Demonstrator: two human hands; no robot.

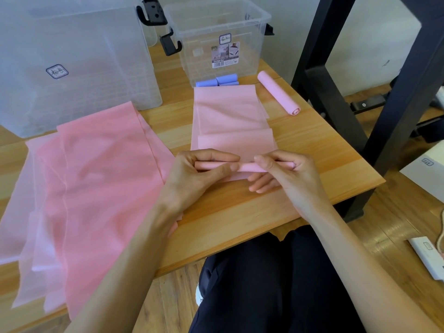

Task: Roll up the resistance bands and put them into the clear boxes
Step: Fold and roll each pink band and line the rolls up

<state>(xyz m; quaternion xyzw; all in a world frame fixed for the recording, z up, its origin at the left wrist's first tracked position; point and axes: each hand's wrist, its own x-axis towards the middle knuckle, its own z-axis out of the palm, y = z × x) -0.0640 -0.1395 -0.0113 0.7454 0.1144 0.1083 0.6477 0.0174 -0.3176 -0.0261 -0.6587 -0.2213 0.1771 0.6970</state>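
Dark trousered lap (pixel 276 284) nearest. Left hand (pixel 199 174) and right hand (pixel 283 174) pinching thin pale pink resistance band (pixel 230 118) mid-desk, roll barely begun. One finished pink roll (pixel 278 96) beside small clear plastic box (pixel 216 37); flat pink band pile (pixel 96 176) untouched.

Small clear box (pixel 217 32): you are seeing product label (pixel 225 56) on front wall, reading "Storage Box" above barcode; smaller print too tiny to read. Blue-outlined emblem (pixel 225 39) sitting above label, characters illegible. Large clear box (pixel 79 68): same emblem (pixel 57 71) showing on front, also illegible.
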